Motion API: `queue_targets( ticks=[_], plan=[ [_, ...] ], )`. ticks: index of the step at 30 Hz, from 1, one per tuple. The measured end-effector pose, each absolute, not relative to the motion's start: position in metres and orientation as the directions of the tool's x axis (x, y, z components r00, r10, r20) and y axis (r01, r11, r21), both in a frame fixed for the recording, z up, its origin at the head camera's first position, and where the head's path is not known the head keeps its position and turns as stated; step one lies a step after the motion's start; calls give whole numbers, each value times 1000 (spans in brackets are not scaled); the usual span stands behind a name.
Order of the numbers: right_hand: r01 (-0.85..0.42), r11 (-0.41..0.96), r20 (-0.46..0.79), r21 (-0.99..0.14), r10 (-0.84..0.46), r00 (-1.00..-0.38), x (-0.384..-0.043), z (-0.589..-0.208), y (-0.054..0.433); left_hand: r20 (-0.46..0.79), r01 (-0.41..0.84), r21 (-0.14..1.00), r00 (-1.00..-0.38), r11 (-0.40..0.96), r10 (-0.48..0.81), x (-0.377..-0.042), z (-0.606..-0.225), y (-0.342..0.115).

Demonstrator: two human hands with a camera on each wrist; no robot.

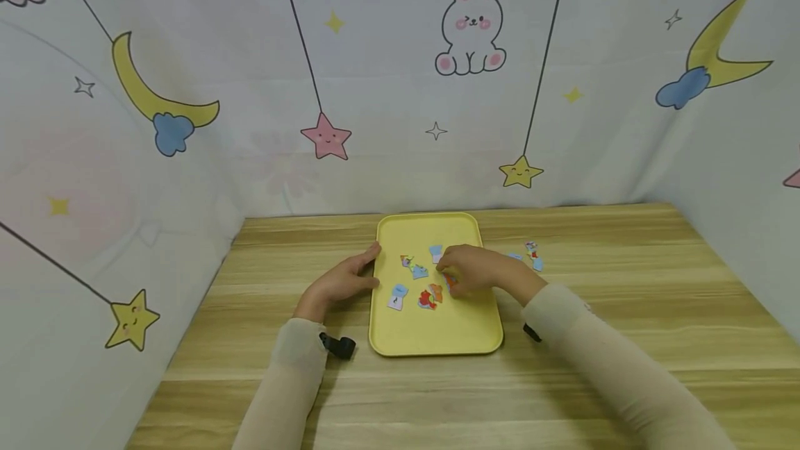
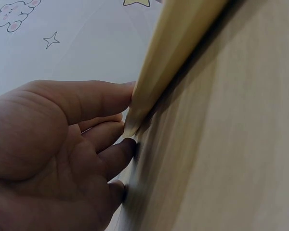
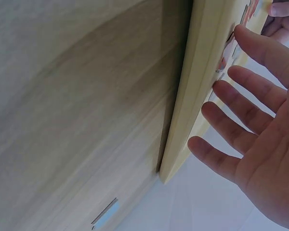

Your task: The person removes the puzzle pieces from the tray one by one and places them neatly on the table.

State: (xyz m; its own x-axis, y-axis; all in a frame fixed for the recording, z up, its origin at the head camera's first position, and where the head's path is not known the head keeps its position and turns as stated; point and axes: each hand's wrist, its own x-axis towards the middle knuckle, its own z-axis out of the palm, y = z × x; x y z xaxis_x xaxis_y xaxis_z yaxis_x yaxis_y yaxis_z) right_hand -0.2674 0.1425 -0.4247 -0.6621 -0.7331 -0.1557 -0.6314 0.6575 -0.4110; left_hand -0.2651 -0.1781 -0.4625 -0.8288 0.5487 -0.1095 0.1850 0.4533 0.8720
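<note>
A yellow tray (image 1: 431, 332) lies on the table, with several small printed jigsaw pieces spread over its middle. My left hand (image 1: 344, 283) rests at the tray's left edge; in the left wrist view its thumb touches the rim. Over the tray's right half, my right hand (image 1: 471, 269) has its fingers pointing down at an orange piece (image 1: 450, 282), partly hidden beneath them. Seen from the right wrist, the thumb (image 3: 255, 43) meets a piece while the other fingers are spread. Nearby lie a light blue piece (image 1: 435, 251), a red piece (image 1: 427, 300) and a blue-and-white piece (image 1: 396, 297).
Right of the tray, a few more pieces (image 1: 534, 257) lie on the wooden table (image 1: 625, 283), one partly behind the right wrist. A white cloth (image 1: 400, 179) printed with stars, moons and a rabbit hangs behind and at both sides.
</note>
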Motion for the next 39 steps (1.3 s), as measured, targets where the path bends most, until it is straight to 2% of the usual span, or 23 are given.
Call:
queue_targets(
  ticks=[7, 18, 39],
  plan=[
    [-654, 658, -153, -373, -739, -656, -268, -428, 140, -109, 192, 867, -827, 461, 551, -265, -463, -178],
    [-719, 585, -108, -375, -798, -593, -268, -423, 135, -128, 182, 855, -834, 486, 537, -267, -465, -180],
    [-686, 618, -111, -384, -769, -630, -267, -423, 137, -110, 199, 859, -829, 472, 549, -266, -464, -179]
  ],
)
